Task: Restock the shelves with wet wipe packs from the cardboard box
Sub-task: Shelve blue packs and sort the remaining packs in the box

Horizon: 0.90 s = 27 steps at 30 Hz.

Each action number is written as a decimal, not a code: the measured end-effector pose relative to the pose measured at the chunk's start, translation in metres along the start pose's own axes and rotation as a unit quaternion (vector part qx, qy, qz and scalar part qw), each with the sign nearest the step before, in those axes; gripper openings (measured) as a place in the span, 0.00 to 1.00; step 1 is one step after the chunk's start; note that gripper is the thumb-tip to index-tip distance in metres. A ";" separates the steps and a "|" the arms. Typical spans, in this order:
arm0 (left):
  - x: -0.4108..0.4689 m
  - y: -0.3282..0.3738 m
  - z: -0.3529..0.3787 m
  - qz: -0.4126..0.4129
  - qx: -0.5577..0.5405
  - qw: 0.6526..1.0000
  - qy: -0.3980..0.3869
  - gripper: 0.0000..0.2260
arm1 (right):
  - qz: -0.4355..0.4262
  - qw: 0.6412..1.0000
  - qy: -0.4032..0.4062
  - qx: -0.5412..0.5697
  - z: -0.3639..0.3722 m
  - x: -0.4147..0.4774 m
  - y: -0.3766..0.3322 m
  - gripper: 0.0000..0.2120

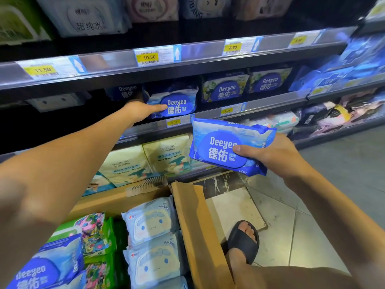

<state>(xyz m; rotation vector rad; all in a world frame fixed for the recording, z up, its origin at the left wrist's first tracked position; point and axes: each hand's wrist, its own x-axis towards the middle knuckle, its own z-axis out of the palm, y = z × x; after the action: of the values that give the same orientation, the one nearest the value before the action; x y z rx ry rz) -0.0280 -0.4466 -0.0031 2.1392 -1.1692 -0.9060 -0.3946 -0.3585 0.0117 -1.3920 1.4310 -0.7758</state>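
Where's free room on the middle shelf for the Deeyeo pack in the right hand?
Free: dark bare stretch of the middle shelf left of the left hand, bordered rightward by the blue Deeyeo pack it touches. Crowded: right of that, floral Deeyeo packs sit side by side; cream baby-wipe packs fill the shelf below.

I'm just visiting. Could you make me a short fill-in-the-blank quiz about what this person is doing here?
The right hand holds a blue pack labelled ____.
The left hand touches a matching pack standing on a ____.
The yellow price tag above the left hand reads ____.
Missing: Deeyeo; shelf; 10.50.
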 end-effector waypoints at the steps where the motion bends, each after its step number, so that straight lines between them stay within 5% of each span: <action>1: 0.000 0.002 0.003 0.000 0.005 1.000 0.000 0.37 | 0.000 1.000 0.002 -0.006 0.000 0.001 0.000 0.17; 12: -0.018 -0.014 0.005 0.017 0.198 0.978 0.065 0.30 | -0.032 0.999 -0.021 -0.004 0.005 0.001 -0.001 0.18; 16: -0.035 -0.038 0.016 0.102 0.229 0.962 0.110 0.22 | -0.025 0.999 -0.014 -0.024 0.007 0.001 -0.001 0.17; 20: -0.046 -0.045 0.029 0.181 0.355 0.915 0.053 0.23 | -0.032 0.999 -0.014 -0.032 0.007 -0.001 0.000 0.14; 27: -0.043 -0.019 0.036 0.141 0.418 0.897 -0.023 0.34 | -0.034 0.998 -0.007 -0.043 0.005 -0.004 0.001 0.15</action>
<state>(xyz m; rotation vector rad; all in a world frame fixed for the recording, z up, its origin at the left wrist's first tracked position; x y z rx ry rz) -0.0633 -0.4051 -0.0266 2.4544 -2.1052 -0.3275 -0.3909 -0.3534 0.0100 -1.5155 1.4272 -0.7535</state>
